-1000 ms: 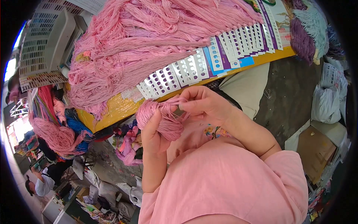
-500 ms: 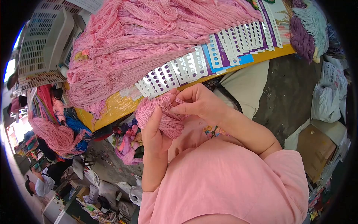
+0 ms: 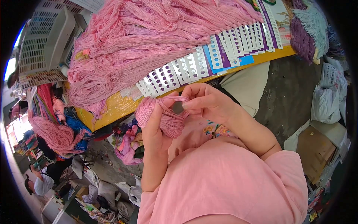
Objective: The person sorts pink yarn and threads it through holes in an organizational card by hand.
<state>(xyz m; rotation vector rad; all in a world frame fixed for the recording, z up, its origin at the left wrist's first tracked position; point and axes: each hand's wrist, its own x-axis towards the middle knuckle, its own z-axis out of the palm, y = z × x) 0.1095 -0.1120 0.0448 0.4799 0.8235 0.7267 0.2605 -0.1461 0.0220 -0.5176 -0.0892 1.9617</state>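
Observation:
A bundle of pink thread [image 3: 169, 121] is wrapped in the fingers of my left hand [image 3: 153, 125], its thumb lying over the front. My right hand [image 3: 205, 102], just to the right, pinches a few pink strands and holds them stretched away from the bundle. Beyond both hands, white cards with punched holes [image 3: 158, 79] line the front edge of the yellow table [image 3: 112, 108]. Long pink skeins [image 3: 130, 41] spread over the tabletop behind the cards, several of them fixed to the cards.
Multicoloured skeins [image 3: 56, 134] hang at the table's left end, and more [image 3: 128, 143] lie below the edge. Purple and pale blue skeins [image 3: 307, 33] hang at the right. A cardboard box [image 3: 313, 149] and plastic bags [image 3: 328, 100] stand right. A person [image 3: 43, 183] is at far left.
My right hand has moved slightly right, away from the bundle, drawing the strands out. A gap now shows between the strands and the bundle. My left hand stays almost still.

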